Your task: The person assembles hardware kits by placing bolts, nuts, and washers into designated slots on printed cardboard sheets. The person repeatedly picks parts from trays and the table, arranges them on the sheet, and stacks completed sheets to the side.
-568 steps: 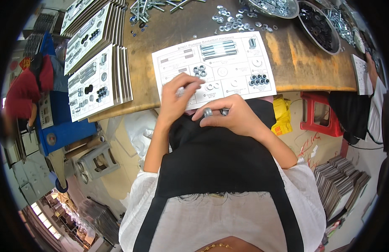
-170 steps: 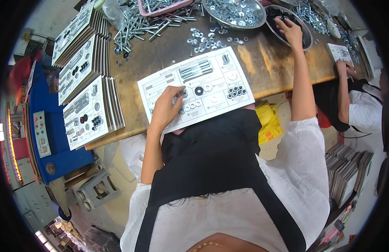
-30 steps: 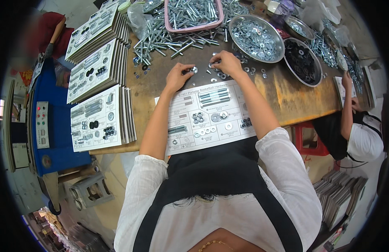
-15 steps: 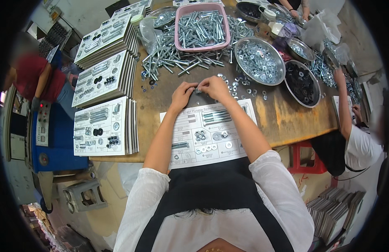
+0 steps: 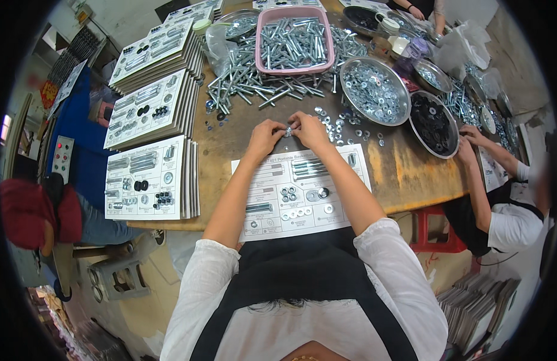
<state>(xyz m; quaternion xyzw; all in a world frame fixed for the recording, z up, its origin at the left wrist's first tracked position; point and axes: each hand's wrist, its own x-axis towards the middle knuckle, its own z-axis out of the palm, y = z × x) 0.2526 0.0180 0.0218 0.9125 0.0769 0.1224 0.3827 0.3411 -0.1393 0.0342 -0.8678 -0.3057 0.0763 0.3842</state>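
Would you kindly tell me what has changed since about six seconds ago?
The right hand has quit the bowl of black washers, and the left hand has moved forward off the card; beyond its far edge, both now hold small metal hardware. The stacked cards stay at the left.

The worn wooden table (image 5: pixel 420 177) curved across my view, its front edge scuffed to yellow-brown. I saw a pale wall (image 5: pixel 125 18) at upper left. Lower down I made out beige floor (image 5: pixel 152 310), a red stool (image 5: pixel 418 231) by the table's right side, and at left a grey stool (image 5: pixel 110 269) near a blue cabinet (image 5: pixel 80 126) with a button panel (image 5: pixel 61 157).
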